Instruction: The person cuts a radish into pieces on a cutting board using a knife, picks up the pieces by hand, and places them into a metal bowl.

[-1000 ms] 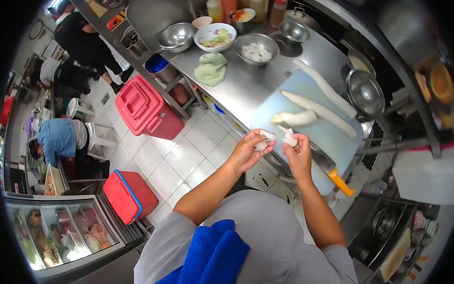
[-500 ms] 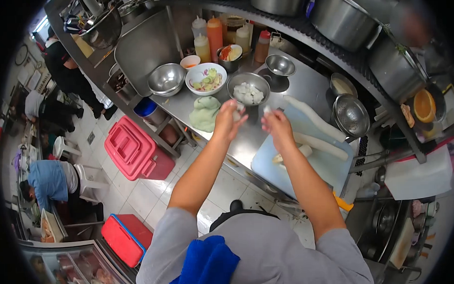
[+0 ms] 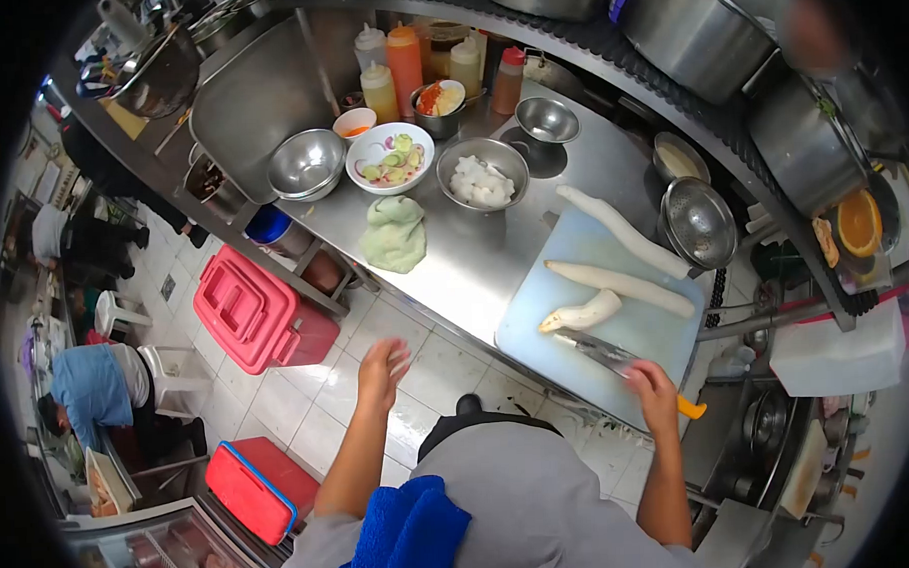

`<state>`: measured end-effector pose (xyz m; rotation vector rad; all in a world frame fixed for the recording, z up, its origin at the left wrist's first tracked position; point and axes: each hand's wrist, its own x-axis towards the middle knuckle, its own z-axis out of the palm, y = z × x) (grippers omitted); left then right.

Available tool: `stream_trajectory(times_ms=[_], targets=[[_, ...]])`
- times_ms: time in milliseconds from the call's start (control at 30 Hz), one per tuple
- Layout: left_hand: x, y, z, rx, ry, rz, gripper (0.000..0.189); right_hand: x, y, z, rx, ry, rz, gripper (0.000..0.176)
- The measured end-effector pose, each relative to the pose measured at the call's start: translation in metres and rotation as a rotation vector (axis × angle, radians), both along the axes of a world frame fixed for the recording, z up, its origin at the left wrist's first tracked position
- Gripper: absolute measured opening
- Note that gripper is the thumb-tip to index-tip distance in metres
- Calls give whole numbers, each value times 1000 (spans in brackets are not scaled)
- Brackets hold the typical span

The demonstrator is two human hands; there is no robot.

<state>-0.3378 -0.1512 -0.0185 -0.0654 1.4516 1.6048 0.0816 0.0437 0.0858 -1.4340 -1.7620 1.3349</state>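
Note:
My left hand (image 3: 382,372) is in the air before the counter's front edge, fingers apart and slightly blurred, with nothing in it. My right hand (image 3: 652,387) is at the right side of the blue cutting board (image 3: 536,326), at a knife (image 3: 597,351) with a yellow handle; whether the fingers grip it is unclear. A short white root piece (image 3: 582,312) lies by the blade, and a longer peeled root (image 3: 635,286) lies behind it. Another long root (image 3: 623,233) crosses the board's back edge. White pieces (image 3: 481,183) fill a metal bowl (image 3: 448,196).
A green cloth (image 3: 395,236), a white bowl of sliced vegetables (image 3: 390,158), an empty metal bowl (image 3: 308,165) and sauce bottles (image 3: 404,65) stand on the counter (image 3: 455,284). A pot shelf overhangs it. A red bin (image 3: 260,306) is on the floor; people are at the left.
Both hands have left the bowl of white pieces. My left hand moved down and left off the counter; my right hand moved down and right to the knife. The view shifted slightly.

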Motion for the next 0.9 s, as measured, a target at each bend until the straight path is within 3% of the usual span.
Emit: stream_trajectory(times_ms=[67, 100, 167, 233, 367, 500, 567, 667, 700, 767, 800, 867, 900], targets=[[12, -13, -3, -102, -5, -1, 31, 42, -10, 6, 191, -287, -108, 23], [19, -13, 1, -96, 24, -38, 30, 54, -10, 4, 188, -293, -113, 23], [34, -7, 10, -90, 50, -71, 29, 73, -8, -4, 615, -615, 54, 33], [42, 22, 27, 90, 96, -192, 28, 83, 1, -22, 591, -624, 128, 39], [63, 68, 62, 203, 213, -268, 25, 81, 13, -25, 605, -683, 261, 55], [102, 74, 80, 269, 380, -343, 24, 95, 23, -21, 506, -723, 189, 59], [119, 69, 66, 283, 405, -355, 23, 108, 25, -18, 607, -698, 293, 55], [149, 60, 41, 198, 705, -403, 16, 125, 24, -14, 641, -522, 448, 51], [163, 56, 49, 207, 694, -451, 16, 122, 10, 10, 445, -483, 412, 38], [183, 50, 78, 93, 1000, -455, 16, 140, -4, 21, 341, -376, 494, 30], [190, 49, 79, 92, 1009, -477, 16, 149, -13, 28, 331, -365, 475, 30], [204, 49, 80, 132, 1124, -478, 16, 167, -28, 37, -456, -216, 328, 29], [212, 53, 83, 130, 1131, -489, 16, 179, -32, 31, -460, -204, 322, 29]])
